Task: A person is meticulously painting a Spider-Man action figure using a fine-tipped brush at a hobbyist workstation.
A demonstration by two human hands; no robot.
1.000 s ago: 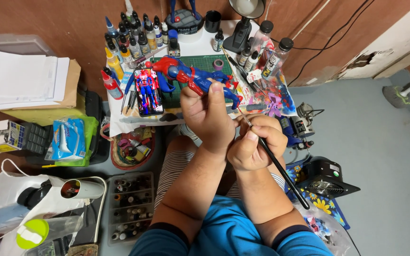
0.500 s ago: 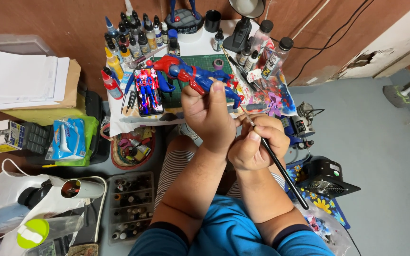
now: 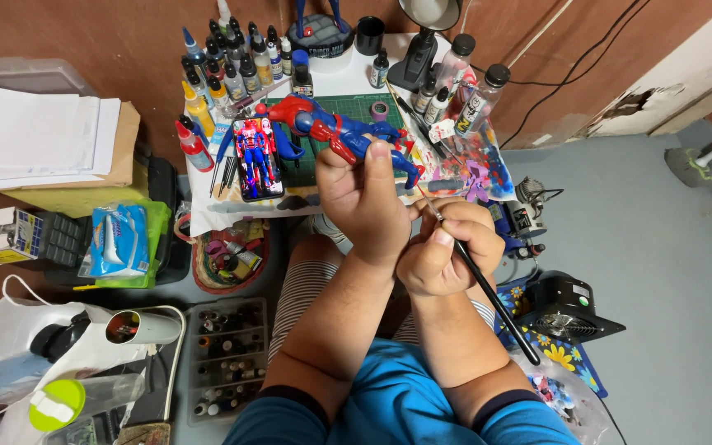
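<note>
A: Starting closest, what are the hands doing?

B: The right hand point(image 3: 442, 251) is curling tight around a thin black paintbrush point(image 3: 488, 292), fingers point(image 3: 455, 222) closing fully on its shaft. The handle is running back past the wrist toward the blue shirt point(image 3: 397, 404), and the tip is pointing up and left, toward the other hand.

A: And the left?

B: The left hand point(image 3: 364, 202) is sitting just beside the right, the two touching at the knuckles. Its fingers are wrapping shut around the lower part of a red and blue toy figure point(image 3: 339, 132), with the thumb point(image 3: 379, 156) pressing against the body. The figure is sticking out above and to the left of the fingertips, lying nearly level over the table.

A: Is the brush tip touching the figure?

B: I cannot tell; it is ending just right of the left thumb, near the figure's blue leg.

A: What is lying beyond the fingers?

B: Right behind the figure, a green cutting mat point(image 3: 356, 107) is lying on the small white table point(image 3: 339, 78). Left of the fingers, a phone point(image 3: 255, 158) is showing a picture of a similar figure. Farther back, a cluster of small paint bottles point(image 3: 232, 62) is standing at the far left corner, and a few taller bottles point(image 3: 467, 82) are standing to the far right. Below the table, left of the forearms, a clear box of small pots point(image 3: 226, 358) is resting on the floor.
</note>
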